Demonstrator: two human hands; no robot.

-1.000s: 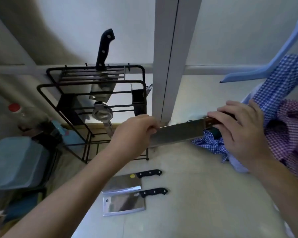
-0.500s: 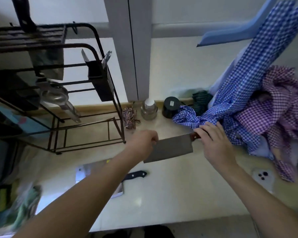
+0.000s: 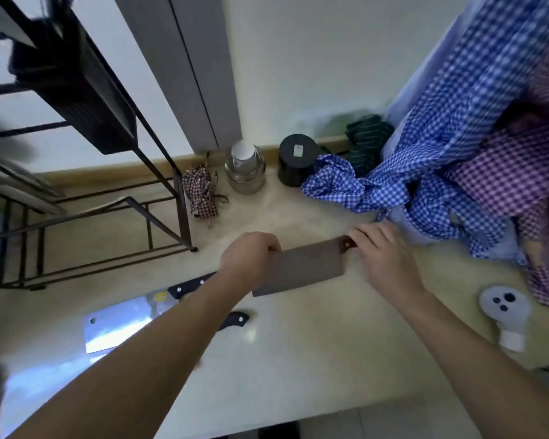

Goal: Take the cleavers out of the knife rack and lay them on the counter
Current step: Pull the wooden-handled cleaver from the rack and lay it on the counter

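We carry the cleaver (image 3: 301,268) low over the surface (image 3: 314,350), right hand (image 3: 384,261) clamped on its handle. Our left hand (image 3: 251,261) pinches the blade's far end, steadying it flat for laying down.

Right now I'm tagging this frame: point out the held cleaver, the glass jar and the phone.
held cleaver (image 3: 301,270), head view, middle of blade
glass jar (image 3: 245,172), head view, side wall
phone (image 3: 505,308), head view, back panel
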